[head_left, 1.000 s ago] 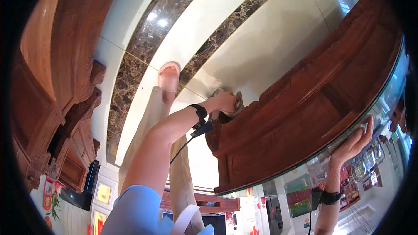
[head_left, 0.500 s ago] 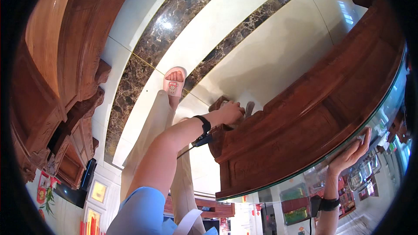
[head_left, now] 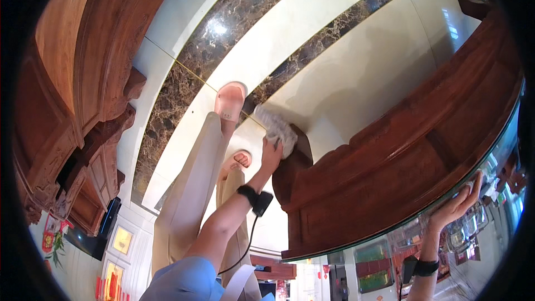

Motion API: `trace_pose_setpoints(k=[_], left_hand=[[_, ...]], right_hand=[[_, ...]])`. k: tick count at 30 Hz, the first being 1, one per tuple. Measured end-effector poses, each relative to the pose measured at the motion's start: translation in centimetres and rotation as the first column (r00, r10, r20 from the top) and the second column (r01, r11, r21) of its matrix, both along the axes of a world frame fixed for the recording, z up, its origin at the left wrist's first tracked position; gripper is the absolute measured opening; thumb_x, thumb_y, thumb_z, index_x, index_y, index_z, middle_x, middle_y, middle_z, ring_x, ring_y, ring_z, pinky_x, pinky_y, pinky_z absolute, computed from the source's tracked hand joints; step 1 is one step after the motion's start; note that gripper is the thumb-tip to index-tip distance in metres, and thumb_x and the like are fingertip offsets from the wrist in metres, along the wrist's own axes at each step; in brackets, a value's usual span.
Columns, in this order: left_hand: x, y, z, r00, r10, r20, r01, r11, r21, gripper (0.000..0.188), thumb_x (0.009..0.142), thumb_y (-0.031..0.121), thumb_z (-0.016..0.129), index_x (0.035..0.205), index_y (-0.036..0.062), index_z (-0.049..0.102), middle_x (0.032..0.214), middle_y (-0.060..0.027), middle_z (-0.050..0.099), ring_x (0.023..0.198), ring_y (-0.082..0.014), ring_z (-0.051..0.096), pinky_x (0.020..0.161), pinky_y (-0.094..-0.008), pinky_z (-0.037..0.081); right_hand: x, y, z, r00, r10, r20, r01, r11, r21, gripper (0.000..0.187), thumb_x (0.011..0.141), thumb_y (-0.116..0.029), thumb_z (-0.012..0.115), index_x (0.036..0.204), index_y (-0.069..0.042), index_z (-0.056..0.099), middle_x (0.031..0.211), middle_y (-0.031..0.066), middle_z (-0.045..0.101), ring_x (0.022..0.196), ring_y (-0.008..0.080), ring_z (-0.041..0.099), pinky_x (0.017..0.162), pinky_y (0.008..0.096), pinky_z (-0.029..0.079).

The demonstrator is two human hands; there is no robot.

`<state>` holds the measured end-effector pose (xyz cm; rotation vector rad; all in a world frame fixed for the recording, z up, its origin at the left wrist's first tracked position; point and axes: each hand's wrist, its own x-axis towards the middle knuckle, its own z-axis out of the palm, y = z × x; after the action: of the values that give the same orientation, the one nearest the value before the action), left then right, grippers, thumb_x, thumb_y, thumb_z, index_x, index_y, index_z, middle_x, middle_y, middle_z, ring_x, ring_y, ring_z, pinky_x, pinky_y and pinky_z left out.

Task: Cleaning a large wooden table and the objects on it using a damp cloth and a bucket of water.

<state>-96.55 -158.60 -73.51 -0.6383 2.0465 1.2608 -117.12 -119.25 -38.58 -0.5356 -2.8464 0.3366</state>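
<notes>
Pale floor (head_left: 362, 61) beyond rumpled, fluffy, light-grey cloth (head_left: 275, 127) clasped in left hand (head_left: 272, 156); grip of right hand (head_left: 454, 205) unclear.

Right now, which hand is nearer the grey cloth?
Left. The left hand holds the grey cloth; the right hand is well away, at the glass tabletop.

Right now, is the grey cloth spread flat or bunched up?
Bunched up: the cloth looks crumpled and ridged beyond the left hand.
</notes>
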Motion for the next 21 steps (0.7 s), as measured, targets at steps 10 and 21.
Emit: trace_pose_setpoints(k=[10,21], left_hand=[[5.5,-1.6,-0.4,0.245,0.289,0.925,-0.969,0.115,0.221,0.038,0.104,0.025,0.048,0.135,0.0044,0.052,0.122,-0.0107,0.065,0.111,-0.0209,0.062,0.096,-0.0374,0.053],[7.3,0.8,9.8,0.130,0.051,0.990,-0.981,0.150,0.121,0.028,0.101,0.023,0.053,0.120,0.0073,0.066,0.113,-0.0095,0.070,0.105,-0.0224,0.066,0.090,-0.0368,0.055]], right_hand=[[0.5,0.7,-0.2,0.999,0.034,-0.018,-0.034,0.999,-0.021,0.044,0.108,-0.028,0.036,0.144,-0.005,0.048,0.148,0.0114,0.049,0.136,0.0246,0.045,0.117,0.0380,0.029],[0.4,1.7,0.8,0.999,0.022,-0.042,-0.016,0.990,0.137,0.042,0.099,-0.010,0.046,0.141,-0.003,0.052,0.142,0.0135,0.053,0.132,0.0264,0.048,0.113,0.0382,0.033]])
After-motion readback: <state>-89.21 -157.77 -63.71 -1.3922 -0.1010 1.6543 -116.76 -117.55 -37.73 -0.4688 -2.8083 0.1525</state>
